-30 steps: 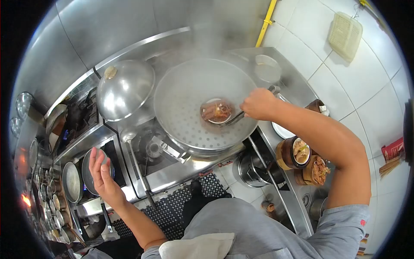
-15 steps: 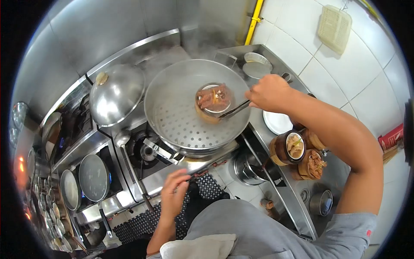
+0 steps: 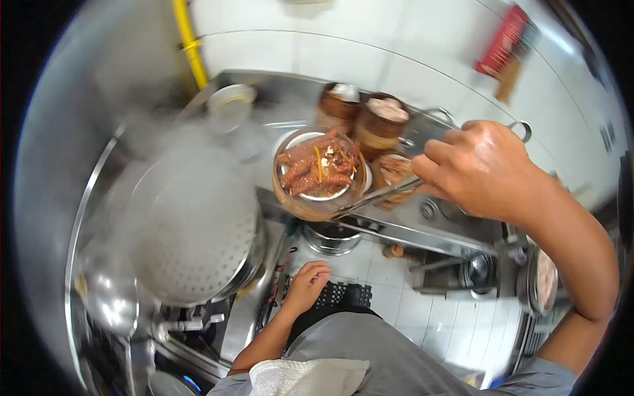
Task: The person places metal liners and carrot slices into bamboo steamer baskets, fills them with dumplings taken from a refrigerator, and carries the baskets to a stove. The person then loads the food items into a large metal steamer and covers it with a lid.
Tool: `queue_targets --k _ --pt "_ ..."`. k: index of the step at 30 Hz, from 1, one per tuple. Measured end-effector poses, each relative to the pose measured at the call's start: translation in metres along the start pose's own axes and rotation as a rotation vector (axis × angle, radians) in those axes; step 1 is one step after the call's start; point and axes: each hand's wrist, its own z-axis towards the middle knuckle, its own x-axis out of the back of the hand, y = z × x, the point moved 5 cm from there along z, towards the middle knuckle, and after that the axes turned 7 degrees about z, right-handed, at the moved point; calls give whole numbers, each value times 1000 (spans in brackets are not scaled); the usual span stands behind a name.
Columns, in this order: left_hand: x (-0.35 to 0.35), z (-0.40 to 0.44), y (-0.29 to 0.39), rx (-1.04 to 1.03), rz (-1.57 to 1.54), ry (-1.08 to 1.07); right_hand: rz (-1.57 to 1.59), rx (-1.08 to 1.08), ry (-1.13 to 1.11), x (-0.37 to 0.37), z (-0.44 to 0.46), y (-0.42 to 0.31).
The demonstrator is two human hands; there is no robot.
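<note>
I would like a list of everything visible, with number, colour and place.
Held basket: 1, brown, centre
Food: 1 portion, reddish, inside
Tongs: 1, grey, centre
Counter: 1, silver, upper centre
Other baskets: 3, brown, on counter
Dish: at least 1, whitish, counter corner
Perforated pan: 1, silver, left
Domed lid: 1, silver, lower left
Pipe: 1, yellow, upper left
Wall: 1, white, top
Object: 1, red, upper right
Pot: 1, silver, below counter
Mat: 1, black, lower centre
Cloth: 1, white, bottom
Edge items: blurred, uncounted
Clothing: grey, bottom
Left hand: 1, lower centre
Right hand: 1, on tongs
</note>
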Motion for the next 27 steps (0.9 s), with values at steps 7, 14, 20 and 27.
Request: queue_targets --k 7,14,20,27 --pt "-136 24 21 -173 4 -513 55 -471 -262 -6 -200 -12" --pt "-330 -12 13 -247 161 -1017 5 -893 -670 -15 -422 -64" --pt "-482 -75 48 -393 190 -1321 110 -1297 -1019 5 -597 -129" --pt "-601 -137 117 -462 204 -1574 167 -1672 -1027 14 -789 -205"
